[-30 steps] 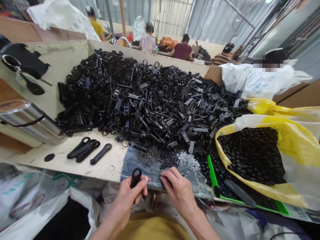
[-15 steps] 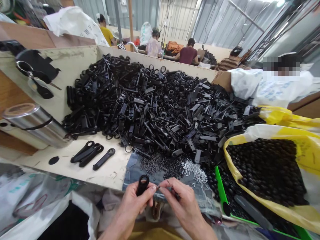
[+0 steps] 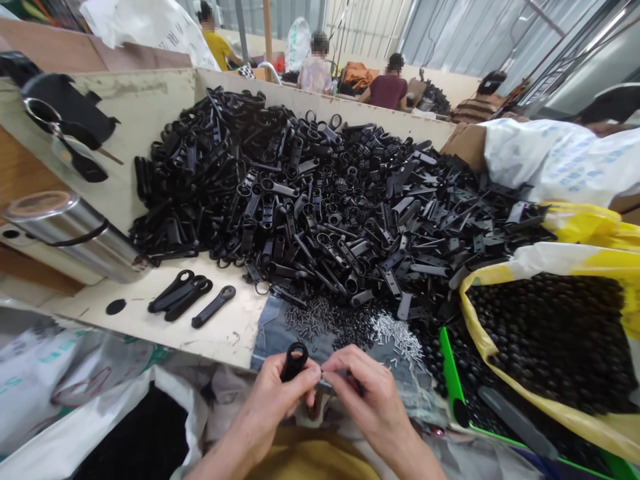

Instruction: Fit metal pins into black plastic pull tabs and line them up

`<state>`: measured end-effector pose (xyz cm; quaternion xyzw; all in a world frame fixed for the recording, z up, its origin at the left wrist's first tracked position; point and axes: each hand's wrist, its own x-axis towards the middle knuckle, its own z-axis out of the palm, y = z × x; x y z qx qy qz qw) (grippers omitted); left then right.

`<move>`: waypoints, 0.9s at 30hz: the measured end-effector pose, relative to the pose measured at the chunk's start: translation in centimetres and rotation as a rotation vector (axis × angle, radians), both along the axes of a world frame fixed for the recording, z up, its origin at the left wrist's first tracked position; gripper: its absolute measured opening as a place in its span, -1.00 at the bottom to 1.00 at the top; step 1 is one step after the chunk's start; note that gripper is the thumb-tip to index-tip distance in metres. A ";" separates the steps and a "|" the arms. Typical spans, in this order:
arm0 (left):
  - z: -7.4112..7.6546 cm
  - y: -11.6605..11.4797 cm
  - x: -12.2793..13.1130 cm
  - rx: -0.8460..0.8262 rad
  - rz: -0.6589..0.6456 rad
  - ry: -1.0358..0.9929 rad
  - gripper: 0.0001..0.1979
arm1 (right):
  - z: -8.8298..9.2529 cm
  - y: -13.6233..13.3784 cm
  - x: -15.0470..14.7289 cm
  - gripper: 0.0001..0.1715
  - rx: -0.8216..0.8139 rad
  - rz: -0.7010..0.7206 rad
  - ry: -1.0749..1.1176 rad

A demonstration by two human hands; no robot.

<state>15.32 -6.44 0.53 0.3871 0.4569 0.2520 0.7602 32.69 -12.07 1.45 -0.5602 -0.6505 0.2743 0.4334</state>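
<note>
My left hand grips a black plastic handle piece with a ring at its top, held upright at the table's front edge. My right hand is pinched closed right beside it, fingertips touching the left hand's; what it pinches is too small to make out. Just beyond the hands lies a patch of small metal pins on a denim cloth. A big heap of black plastic handle pieces fills the table behind.
Three loose handle pieces lie at front left, near a steel flask. A yellow bag of small black beads and a green tray sit at right. Other people work at far tables. Plastic bags hang below the table.
My right hand lifted off the cloth and came to the left hand, fingertips meeting beside the handle piece. The view shifted slightly.
</note>
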 end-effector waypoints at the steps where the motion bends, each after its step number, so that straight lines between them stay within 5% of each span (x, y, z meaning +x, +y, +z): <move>1: 0.2 0.0 0.1 -0.025 -0.010 -0.036 -0.61 | 0.0 -0.1 0.0 -0.84 -0.036 -0.023 0.038; 6: 0.9 0.0 1.4 -0.160 0.069 -0.129 -0.66 | -0.5 -0.4 -0.3 -0.83 -0.106 -0.232 0.183; 14: 1.7 -0.6 3.6 -0.322 0.207 -0.148 -0.60 | -0.9 -1.0 -0.1 -0.84 0.084 -0.238 0.167; 24: 1.5 -0.8 3.9 -0.144 0.095 -0.090 -0.65 | -1.7 -2.0 0.4 -0.78 0.145 -0.277 0.121; 27: 1.4 -0.6 4.3 -0.228 0.140 -0.108 -0.66 | -1.8 -1.9 0.3 -0.83 0.096 -0.280 0.177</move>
